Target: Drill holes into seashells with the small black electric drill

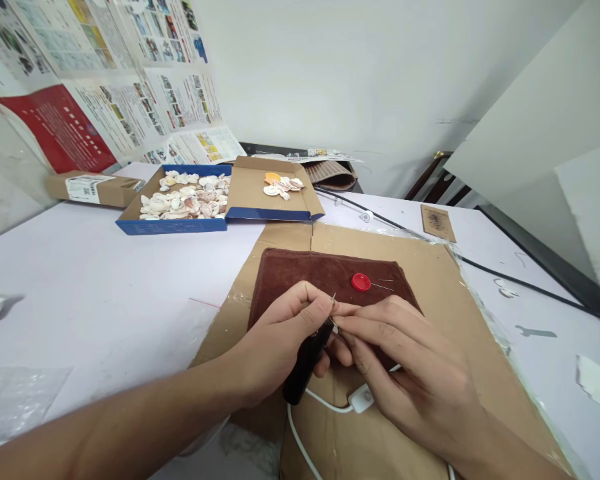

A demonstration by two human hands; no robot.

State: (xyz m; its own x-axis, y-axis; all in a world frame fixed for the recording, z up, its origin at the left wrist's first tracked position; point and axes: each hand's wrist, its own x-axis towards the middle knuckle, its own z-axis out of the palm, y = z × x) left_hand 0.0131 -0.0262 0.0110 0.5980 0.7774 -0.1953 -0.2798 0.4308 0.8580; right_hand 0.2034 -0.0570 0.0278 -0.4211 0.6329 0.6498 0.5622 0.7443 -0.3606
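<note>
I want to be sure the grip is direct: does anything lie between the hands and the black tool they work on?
Nothing visible does. The left hand wraps straight around the black tool, and the right hand pinches at its thin metal tip. The red button lies apart on the brown cloth.

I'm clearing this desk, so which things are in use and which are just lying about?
In use: left hand gripping black corded tool; right hand pinching at its tip; brown cloth beneath.

Lying about: red button, shell box, brown card, black cable.
</note>
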